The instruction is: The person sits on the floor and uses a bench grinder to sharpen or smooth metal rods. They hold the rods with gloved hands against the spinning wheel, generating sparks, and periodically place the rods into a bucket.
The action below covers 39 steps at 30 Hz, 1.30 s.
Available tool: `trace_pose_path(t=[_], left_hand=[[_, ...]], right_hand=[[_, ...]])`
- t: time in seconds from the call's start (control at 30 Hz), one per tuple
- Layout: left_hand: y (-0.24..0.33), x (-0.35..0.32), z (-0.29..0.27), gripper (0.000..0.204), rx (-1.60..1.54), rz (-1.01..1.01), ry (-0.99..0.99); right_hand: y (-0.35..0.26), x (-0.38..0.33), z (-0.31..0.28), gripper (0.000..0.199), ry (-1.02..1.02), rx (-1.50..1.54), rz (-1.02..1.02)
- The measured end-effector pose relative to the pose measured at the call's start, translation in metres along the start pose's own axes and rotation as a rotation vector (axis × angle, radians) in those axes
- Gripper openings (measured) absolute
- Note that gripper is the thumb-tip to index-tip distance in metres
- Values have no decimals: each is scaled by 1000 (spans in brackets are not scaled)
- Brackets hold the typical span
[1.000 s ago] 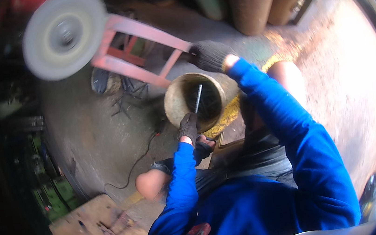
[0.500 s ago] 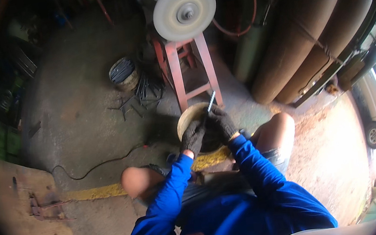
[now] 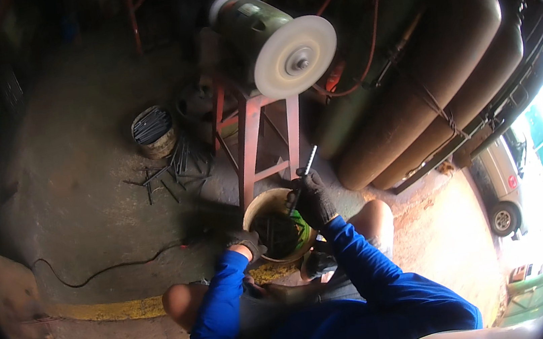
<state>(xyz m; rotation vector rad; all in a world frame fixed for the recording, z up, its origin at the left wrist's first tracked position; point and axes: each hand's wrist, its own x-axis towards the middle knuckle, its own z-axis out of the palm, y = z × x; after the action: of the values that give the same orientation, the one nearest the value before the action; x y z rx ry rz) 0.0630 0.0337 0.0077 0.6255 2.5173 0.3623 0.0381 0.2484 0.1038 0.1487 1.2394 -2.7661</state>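
Observation:
A metal rod (image 3: 311,158) slants up out of my gloved right hand (image 3: 315,199), with its bright, pale end uppermost. My right fingers are wrapped round its darker lower part, above the right side of a round bucket (image 3: 265,201). My gloved left hand (image 3: 248,243) is at the bucket's near left rim, its fingers bent over the edge. Dark pieces (image 3: 272,234) lie inside the bucket, too shadowed to make out singly, beside something bright green (image 3: 301,228). Beyond the bucket stands a bench grinder (image 3: 260,22) with a pale disc wheel (image 3: 295,57) facing me.
A red metal stand (image 3: 252,148) carries the grinder. To its left, a second bucket (image 3: 158,143) holds dark rods, with several loose rods (image 3: 180,167) on the floor. Large gas cylinders (image 3: 423,83) lean at the right. A black cable (image 3: 108,271) crosses the floor at left.
My left hand has come away from the rod and moved down-left to the bucket's rim. The right hand still holds the rod, a little higher above the bucket. The view has shifted.

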Motion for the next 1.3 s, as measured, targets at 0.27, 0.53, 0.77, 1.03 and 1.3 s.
trace_pose_path(t=[0.27, 0.53, 0.77, 1.03, 1.3], left_hand=[[37, 4, 3, 44, -17, 279, 23], [10, -13, -14, 50, -33, 64, -14], [22, -15, -21, 52, -10, 80, -6], [13, -16, -14, 54, -13, 116, 37], [10, 10, 3, 49, -156, 294, 200]], right_hand=[[6, 72, 44, 25, -129, -29, -229], [-22, 106, 105, 26, -194, 542, -14], [-34, 119, 104, 18, -263, 491, -98], [-35, 113, 111, 17, -101, 452, -92], [-15, 177, 33, 18, -513, 384, -132]])
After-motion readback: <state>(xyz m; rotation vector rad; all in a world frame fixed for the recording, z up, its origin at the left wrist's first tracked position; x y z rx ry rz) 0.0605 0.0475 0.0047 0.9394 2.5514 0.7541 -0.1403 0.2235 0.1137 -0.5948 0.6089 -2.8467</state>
